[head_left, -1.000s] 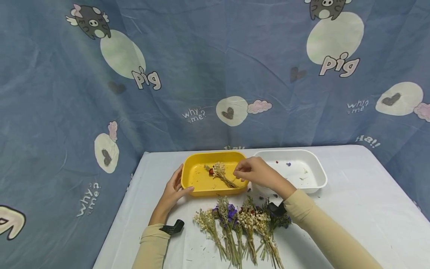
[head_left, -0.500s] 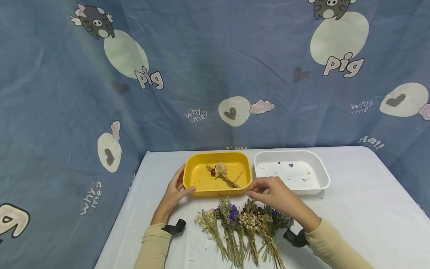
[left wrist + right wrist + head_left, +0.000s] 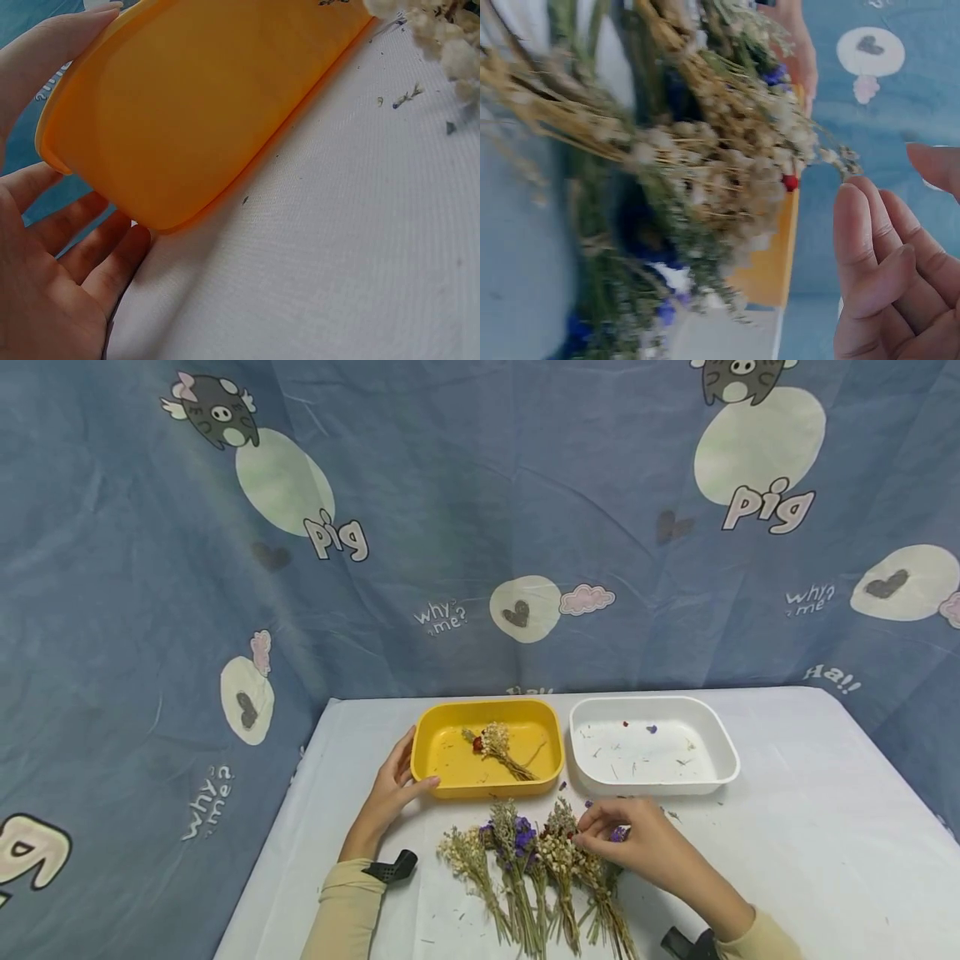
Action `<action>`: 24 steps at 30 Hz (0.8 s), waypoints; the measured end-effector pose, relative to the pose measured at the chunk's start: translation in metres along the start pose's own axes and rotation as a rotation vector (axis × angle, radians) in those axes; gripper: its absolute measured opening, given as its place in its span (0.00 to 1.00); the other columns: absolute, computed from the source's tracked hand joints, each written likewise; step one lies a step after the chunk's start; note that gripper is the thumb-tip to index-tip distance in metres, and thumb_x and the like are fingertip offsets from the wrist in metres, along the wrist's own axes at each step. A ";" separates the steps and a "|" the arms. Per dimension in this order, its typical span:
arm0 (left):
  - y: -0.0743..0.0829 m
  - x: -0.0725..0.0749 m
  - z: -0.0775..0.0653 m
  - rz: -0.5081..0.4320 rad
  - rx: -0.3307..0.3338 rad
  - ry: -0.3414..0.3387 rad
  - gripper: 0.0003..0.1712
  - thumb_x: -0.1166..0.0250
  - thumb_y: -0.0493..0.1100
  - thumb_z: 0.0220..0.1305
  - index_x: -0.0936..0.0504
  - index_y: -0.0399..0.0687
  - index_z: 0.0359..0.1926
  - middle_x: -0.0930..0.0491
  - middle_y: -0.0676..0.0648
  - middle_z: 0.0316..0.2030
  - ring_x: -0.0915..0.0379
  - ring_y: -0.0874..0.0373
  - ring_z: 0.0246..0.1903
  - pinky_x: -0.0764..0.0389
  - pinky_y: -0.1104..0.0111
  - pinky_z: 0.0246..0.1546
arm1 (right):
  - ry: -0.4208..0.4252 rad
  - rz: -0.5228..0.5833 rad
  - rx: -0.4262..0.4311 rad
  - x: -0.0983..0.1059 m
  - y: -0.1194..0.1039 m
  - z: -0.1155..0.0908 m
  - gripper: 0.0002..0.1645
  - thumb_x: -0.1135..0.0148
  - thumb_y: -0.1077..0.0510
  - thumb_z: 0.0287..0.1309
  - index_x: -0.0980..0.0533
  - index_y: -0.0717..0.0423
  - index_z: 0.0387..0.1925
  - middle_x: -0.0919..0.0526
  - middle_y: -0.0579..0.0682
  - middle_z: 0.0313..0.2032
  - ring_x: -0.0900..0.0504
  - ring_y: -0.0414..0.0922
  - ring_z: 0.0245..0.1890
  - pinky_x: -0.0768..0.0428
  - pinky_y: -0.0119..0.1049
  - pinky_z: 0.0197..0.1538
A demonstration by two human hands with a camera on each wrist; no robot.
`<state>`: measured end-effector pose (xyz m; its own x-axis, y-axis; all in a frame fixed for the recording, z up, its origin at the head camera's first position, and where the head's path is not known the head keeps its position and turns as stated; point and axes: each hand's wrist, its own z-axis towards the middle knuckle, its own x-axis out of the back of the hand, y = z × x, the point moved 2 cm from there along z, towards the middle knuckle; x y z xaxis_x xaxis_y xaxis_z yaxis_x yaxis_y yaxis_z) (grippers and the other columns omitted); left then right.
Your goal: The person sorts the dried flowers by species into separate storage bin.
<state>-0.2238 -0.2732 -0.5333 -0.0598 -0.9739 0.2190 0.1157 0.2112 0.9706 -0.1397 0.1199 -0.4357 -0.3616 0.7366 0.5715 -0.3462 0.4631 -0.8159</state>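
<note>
In the head view, my left hand [image 3: 392, 789] grips the left end of a yellow tray [image 3: 450, 792], thumb at the front rim and fingers along the outer side. The left wrist view shows those fingers against the tray's end wall. A small dried-flower bunch [image 3: 495, 742] with cream blooms and a red one lies inside it. My right hand [image 3: 637, 843] hovers over the right side of several dried-flower bunches [image 3: 558, 860], its fingers loosely bent. Close by the fingertips in the right wrist view are cream blooms [image 3: 705, 172], and nothing shows in the grasp.
A white tray [image 3: 660, 786] stands right of the yellow one, with a few petals and bits of stem in it. Plant crumbs are scattered on the white tablecloth [image 3: 810, 827]. A blue printed curtain [image 3: 420, 527] hangs behind the table.
My right hand has moved from over the yellow tray's right side down to the bunches at the front. My left hand has stayed at the tray's left end.
</note>
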 end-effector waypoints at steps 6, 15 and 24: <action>0.000 0.000 0.001 -0.009 0.002 0.001 0.59 0.24 0.37 0.59 0.49 0.60 0.83 0.45 0.44 0.81 0.43 0.45 0.78 0.30 0.84 0.65 | -0.020 0.024 -0.007 -0.007 0.012 -0.012 0.07 0.26 0.52 0.60 0.15 0.50 0.36 0.12 0.39 0.31 0.16 0.30 0.31 0.15 0.29 0.38; 0.000 0.000 0.000 -0.012 0.000 -0.006 0.59 0.24 0.38 0.59 0.49 0.61 0.83 0.45 0.45 0.81 0.43 0.45 0.78 0.30 0.85 0.64 | -0.051 -0.021 -0.006 -0.027 0.025 -0.022 0.03 0.27 0.58 0.57 0.15 0.48 0.29 0.14 0.35 0.25 0.20 0.27 0.26 0.16 0.26 0.33; 0.002 0.000 -0.001 -0.006 0.017 -0.003 0.59 0.24 0.38 0.60 0.49 0.62 0.83 0.46 0.46 0.81 0.44 0.46 0.79 0.30 0.84 0.65 | -0.029 -0.128 -0.030 -0.046 0.026 -0.027 0.12 0.29 0.46 0.63 0.12 0.44 0.26 0.16 0.31 0.21 0.21 0.24 0.22 0.18 0.24 0.30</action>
<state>-0.2229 -0.2732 -0.5314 -0.0638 -0.9748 0.2137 0.0990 0.2069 0.9734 -0.1083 0.1112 -0.4853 -0.3415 0.6558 0.6733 -0.3652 0.5675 -0.7380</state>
